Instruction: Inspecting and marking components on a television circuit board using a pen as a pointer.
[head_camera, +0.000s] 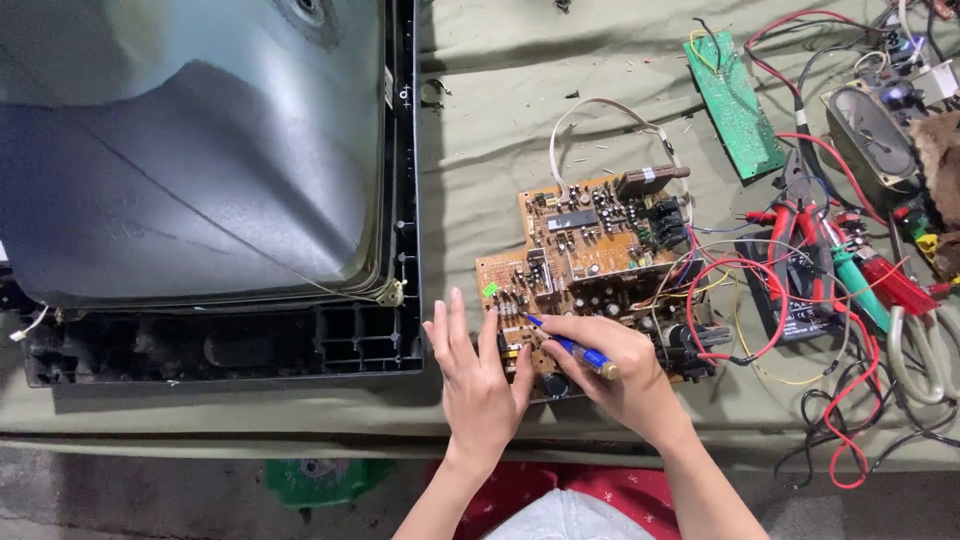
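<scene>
A brown circuit board (590, 250) crowded with components lies on the olive cloth in the middle. My left hand (478, 385) rests flat on the board's near left corner, fingers spread and holding nothing. My right hand (615, 375) grips a blue pen-shaped tool (570, 347) with its tip touching the board close to the left fingers. Red, yellow and white wires (745, 300) run off the board's right side.
A large grey picture tube (190, 150) in a black frame (405, 200) fills the left. A green circuit board (735, 105), a speaker (870, 135), pliers, screwdrivers and tangled cables (850, 300) crowd the right. The table's front edge runs just below my hands.
</scene>
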